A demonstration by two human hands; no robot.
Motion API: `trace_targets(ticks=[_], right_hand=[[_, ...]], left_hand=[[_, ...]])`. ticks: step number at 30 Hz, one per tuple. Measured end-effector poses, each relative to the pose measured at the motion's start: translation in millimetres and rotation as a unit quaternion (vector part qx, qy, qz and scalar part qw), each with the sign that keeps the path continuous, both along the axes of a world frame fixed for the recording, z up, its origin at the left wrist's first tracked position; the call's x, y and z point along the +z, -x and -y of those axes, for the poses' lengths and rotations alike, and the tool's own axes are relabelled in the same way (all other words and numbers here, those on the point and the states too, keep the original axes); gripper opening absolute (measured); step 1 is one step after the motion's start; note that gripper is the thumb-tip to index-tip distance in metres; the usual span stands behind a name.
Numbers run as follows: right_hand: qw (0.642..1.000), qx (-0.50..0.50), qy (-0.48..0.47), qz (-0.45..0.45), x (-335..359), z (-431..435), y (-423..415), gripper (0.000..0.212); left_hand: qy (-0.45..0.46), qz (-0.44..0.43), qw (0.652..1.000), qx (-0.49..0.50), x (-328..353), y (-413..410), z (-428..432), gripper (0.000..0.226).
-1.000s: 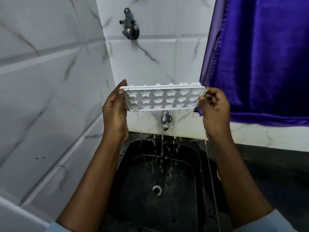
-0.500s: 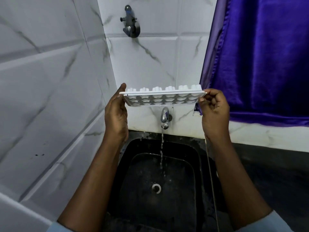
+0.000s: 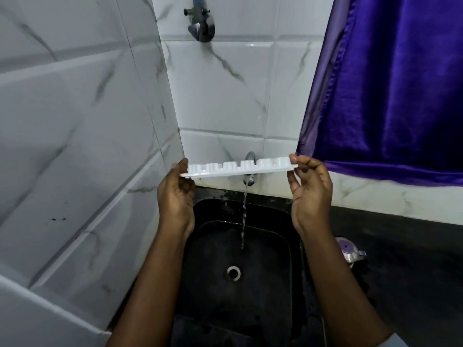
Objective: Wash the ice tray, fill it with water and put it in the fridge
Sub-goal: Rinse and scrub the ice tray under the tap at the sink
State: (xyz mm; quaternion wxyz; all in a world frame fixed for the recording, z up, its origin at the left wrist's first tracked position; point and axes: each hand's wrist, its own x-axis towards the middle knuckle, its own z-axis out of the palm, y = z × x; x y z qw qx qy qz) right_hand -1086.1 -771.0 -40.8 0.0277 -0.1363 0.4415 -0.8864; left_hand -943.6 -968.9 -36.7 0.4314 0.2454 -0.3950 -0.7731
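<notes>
A white ice tray (image 3: pixel 238 168) is held upside down and nearly level above the black sink (image 3: pixel 283 221), its moulded cups pointing up. My left hand (image 3: pixel 176 194) grips its left end, fingers curled under the rim. Its right end is pinched by my right hand (image 3: pixel 310 186) between thumb and fingers. Just behind and below the tray, the lower tap (image 3: pixel 249 180) runs a thin stream of water (image 3: pixel 243 221) into the sink. The tray is above the stream, not under it.
A second tap (image 3: pixel 201 23) is fixed high on the white marble-pattern tiled wall. A purple curtain (image 3: pixel 390 83) hangs at the right, close to my right hand. A small purple and metal object (image 3: pixel 350 251) sits on the dark counter right of the sink. The drain (image 3: pixel 233 272) lies mid-sink.
The tray has tipped from facing me with its cups visible to flat and edge-on, underside up. The drips from it have stopped. Both hands kept their hold.
</notes>
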Motion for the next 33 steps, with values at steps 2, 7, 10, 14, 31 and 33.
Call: trace_targets(ticks=[2,7,10,14,31,33], right_hand=[[0.997,0.016,0.029,0.063,-9.2,3.3,-3.0,0.02],[0.986,0.001,-0.096,0.138,-39.5,5.0,0.6,0.012],[0.974,0.007,-0.166,0.153,-56.4,6.0,4.3,0.013],[0.968,0.004,-0.208,0.143,-63.8,4.9,6.3,0.018],[0.96,0.008,-0.226,0.167,-99.3,0.6,24.3,0.023],[0.944,0.017,-0.278,0.175,-112.2,3.4,25.8,0.027]], left_hand=[[-0.037,-0.006,0.999,0.003,-10.8,-2.0,0.4,0.02],[-0.09,0.025,0.996,-0.014,-44.3,-10.9,3.1,0.049],[-0.088,0.048,0.995,-0.019,-60.5,-12.3,1.7,0.053],[-0.073,0.053,0.996,-0.022,-68.9,-12.2,5.2,0.061],[-0.128,0.087,0.981,-0.114,-107.0,-5.7,5.1,0.028],[-0.153,0.091,0.977,-0.115,-113.4,-3.0,-2.6,0.025]])
